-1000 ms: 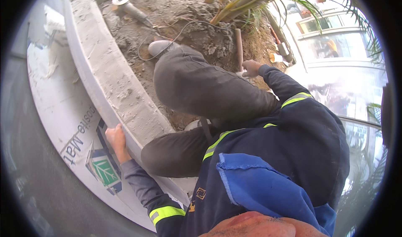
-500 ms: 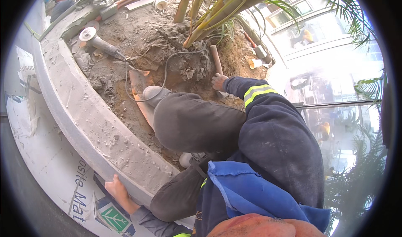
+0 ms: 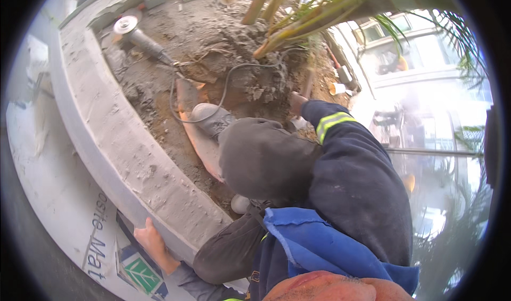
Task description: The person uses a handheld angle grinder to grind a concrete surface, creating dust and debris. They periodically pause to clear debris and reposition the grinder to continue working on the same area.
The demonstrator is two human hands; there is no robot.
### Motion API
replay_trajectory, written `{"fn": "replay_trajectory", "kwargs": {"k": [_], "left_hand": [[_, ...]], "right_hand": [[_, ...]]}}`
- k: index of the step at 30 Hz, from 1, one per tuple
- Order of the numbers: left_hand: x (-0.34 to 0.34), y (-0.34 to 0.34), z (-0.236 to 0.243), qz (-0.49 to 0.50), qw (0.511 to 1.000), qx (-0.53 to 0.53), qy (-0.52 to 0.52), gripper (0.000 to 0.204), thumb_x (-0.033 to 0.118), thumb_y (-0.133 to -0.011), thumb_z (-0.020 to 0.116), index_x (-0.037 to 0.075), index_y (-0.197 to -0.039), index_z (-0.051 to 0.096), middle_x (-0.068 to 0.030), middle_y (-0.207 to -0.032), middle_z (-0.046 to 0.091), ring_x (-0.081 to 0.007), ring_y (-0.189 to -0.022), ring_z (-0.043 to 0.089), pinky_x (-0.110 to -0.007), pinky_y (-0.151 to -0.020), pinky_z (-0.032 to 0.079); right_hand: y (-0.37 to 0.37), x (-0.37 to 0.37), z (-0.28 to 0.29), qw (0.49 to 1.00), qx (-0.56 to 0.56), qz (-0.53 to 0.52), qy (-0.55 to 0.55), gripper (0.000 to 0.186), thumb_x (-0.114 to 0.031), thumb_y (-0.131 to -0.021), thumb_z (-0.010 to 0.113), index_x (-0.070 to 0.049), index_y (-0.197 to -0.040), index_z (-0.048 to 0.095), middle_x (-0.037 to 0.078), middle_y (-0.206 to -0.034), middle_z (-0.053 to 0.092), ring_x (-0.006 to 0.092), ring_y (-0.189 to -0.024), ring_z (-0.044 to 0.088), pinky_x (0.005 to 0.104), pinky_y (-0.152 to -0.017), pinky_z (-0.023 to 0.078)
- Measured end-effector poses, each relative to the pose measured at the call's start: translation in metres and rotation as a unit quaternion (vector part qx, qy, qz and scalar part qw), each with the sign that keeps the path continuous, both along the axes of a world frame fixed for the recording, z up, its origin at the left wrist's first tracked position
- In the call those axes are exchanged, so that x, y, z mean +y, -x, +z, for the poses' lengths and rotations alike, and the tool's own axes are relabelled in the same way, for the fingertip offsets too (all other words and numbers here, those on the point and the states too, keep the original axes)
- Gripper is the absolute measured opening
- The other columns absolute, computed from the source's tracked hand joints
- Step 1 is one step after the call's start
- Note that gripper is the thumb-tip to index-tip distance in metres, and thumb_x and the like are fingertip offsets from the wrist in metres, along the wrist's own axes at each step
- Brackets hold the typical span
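My right hand (image 3: 297, 104) is closed around the wooden handle (image 3: 307, 83) of a hand tool. Motion blurs the handle, and a pale part of the tool shows just below the hand, by the soil; its kind is unclear. At the lower left my left hand (image 3: 153, 243) leans on the outer edge of the curved concrete curb (image 3: 125, 136), fingers extended and partly out of sight. Between the hands are my bent knee (image 3: 269, 157) and a dusty shoe (image 3: 210, 117) beside an orange-brown curved pipe or sheet (image 3: 194, 136) in the dug soil (image 3: 250, 101).
An angle grinder (image 3: 141, 39) lies on the soil at the far left, its grey cable (image 3: 228, 85) looping past my foot. Palm stems (image 3: 298, 29) lean over the far side. A white cup (image 3: 336, 88) lies near the glass wall (image 3: 426, 120). Printed white sheeting (image 3: 53, 168) borders the curb outside.
The view has shifted, so the scene sits farther right and slightly lower. The wooden handle has tilted to the right and blurred in my right hand. My left hand stays on the curb.
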State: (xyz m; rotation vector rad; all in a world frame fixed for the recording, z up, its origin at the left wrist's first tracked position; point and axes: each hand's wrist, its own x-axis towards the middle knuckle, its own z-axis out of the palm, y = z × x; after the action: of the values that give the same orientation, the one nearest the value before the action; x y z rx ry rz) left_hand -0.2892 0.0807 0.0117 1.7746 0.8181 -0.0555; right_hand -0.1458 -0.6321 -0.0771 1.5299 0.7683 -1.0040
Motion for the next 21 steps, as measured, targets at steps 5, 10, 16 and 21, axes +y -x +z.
{"fn": "replay_trajectory", "kwargs": {"k": [5,10,16,21], "left_hand": [[0.031,0.015,-0.028,-0.124,0.967,0.027,-0.220,0.048,0.033,-0.088,0.072,-0.014,-0.085,0.064,-0.0372,-0.089,0.065,-0.0543,-0.087,0.062,-0.059,-0.080,0.047],[0.020,-0.004,0.011,-0.063,0.981,0.106,-0.147,0.038,0.023,-0.086,0.072,-0.013,-0.096,0.068,-0.0389,-0.100,0.068,-0.0531,-0.100,0.068,-0.055,-0.089,0.054],[0.012,-0.005,-0.004,-0.046,0.982,0.058,-0.174,0.035,0.019,-0.084,0.068,-0.011,-0.101,0.070,-0.0375,-0.098,0.070,-0.0513,-0.100,0.069,-0.053,-0.092,0.055],[0.011,-0.007,0.012,-0.045,0.982,0.075,-0.169,0.036,0.018,-0.084,0.064,-0.009,-0.107,0.070,-0.0366,-0.104,0.070,-0.0503,-0.104,0.069,-0.053,-0.095,0.054]], "right_hand": [[0.067,0.012,0.039,0.944,-0.066,-0.302,-0.113,0.027,-0.028,-0.093,0.064,-0.016,-0.115,0.072,0.007,-0.112,0.072,0.0288,-0.105,0.068,0.0502,-0.083,0.051],[0.022,0.087,0.158,0.934,0.028,-0.328,-0.140,0.039,-0.019,-0.090,0.063,-0.006,-0.127,0.064,0.016,-0.117,0.072,0.0382,-0.110,0.068,0.0491,-0.092,0.054],[-0.055,0.127,0.208,0.863,-0.128,-0.322,-0.366,0.026,-0.018,-0.092,0.061,0.000,-0.111,0.065,0.028,-0.103,0.071,0.0463,-0.105,0.068,0.0530,-0.089,0.053],[-0.141,0.242,0.218,0.798,-0.108,-0.210,-0.554,0.025,-0.019,-0.096,0.057,0.002,-0.110,0.059,0.032,-0.097,0.068,0.0485,-0.096,0.066,0.0545,-0.083,0.052]]}}
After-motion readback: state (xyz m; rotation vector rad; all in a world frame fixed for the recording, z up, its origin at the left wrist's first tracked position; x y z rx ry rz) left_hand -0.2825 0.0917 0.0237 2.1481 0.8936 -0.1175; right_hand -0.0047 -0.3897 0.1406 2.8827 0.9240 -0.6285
